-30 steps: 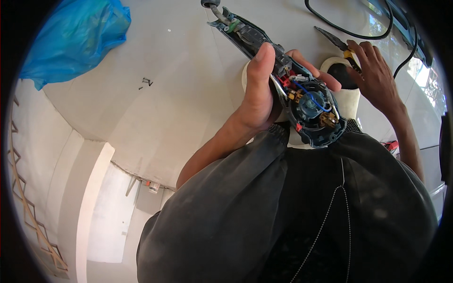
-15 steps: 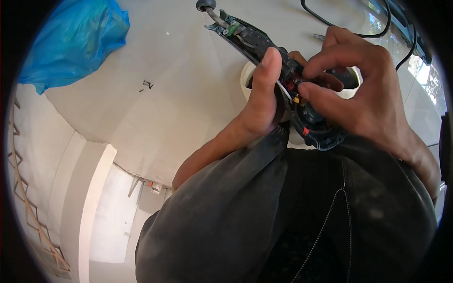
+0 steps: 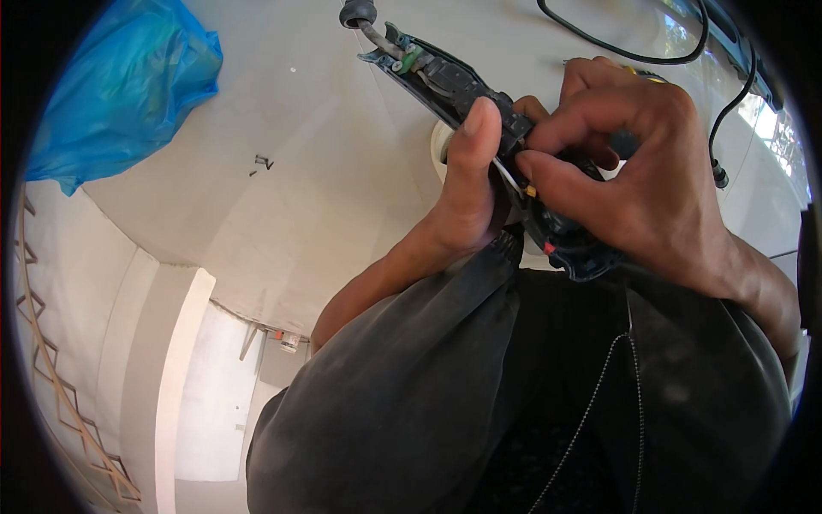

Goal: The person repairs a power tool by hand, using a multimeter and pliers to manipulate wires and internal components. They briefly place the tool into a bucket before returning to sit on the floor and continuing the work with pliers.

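My left hand [image 3: 467, 184] grips an opened dark power tool housing [image 3: 449, 90], its thumb along the near side. The tool is tilted, cable sleeve [image 3: 360, 13] at the upper left, rounded end low; white wire, yellow and red parts show inside. My right hand [image 3: 651, 163] is over the housing, thumb and forefinger pinched at its innards; what they hold is hidden. Behind that hand a yellow-handled tool [image 3: 646, 75] mostly disappears from view. A pale container [image 3: 441, 137] sits partly hidden under the housing.
A blue plastic bag [image 3: 120, 94] lies upper left on the pale tiled floor [image 3: 325, 188]. Small screws [image 3: 261, 163] lie beside it. A black cable [image 3: 616, 51] curves along the upper right. A ledge [image 3: 167, 377] and zigzag metal frame [image 3: 64, 394] are at left.
My right hand has left the yellow-handled pliers and come across onto the tool's innards, thumb and forefinger closing there. The held tool has shifted slightly left and down.
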The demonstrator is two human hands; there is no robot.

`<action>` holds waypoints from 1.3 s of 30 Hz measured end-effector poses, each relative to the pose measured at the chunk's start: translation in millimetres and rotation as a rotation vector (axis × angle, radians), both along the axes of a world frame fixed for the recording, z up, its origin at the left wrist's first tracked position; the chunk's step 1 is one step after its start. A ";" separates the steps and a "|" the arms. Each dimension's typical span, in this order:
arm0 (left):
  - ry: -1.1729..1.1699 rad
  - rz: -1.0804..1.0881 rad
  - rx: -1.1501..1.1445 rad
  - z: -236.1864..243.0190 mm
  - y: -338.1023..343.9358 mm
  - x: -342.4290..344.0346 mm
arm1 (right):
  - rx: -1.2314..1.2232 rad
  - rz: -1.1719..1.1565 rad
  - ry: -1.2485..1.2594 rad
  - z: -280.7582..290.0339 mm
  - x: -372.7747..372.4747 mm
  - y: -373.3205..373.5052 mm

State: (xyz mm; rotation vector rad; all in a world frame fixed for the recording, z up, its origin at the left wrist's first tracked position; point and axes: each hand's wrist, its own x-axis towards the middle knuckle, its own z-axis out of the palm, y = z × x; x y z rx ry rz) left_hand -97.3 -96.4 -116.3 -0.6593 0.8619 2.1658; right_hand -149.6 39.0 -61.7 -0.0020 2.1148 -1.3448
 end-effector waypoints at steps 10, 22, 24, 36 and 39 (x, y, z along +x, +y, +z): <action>-0.045 0.038 0.028 -3.5 0.0 2.2 | 0.009 0.044 0.040 -1.7 -1.1 1.1; -0.039 -0.007 -0.040 1.6 -0.7 0.5 | -0.039 -0.142 0.153 -7.5 10.8 -1.2; -0.033 -0.001 -0.015 -0.4 -2.6 2.1 | -0.001 0.018 0.059 -4.7 5.2 1.7; -0.036 -0.018 -0.017 5.6 -0.1 -1.5 | 0.021 0.037 0.108 -2.3 4.4 1.3; 0.007 -0.185 -0.069 -2.1 -4.6 1.5 | -0.009 0.029 0.127 -5.7 5.2 3.1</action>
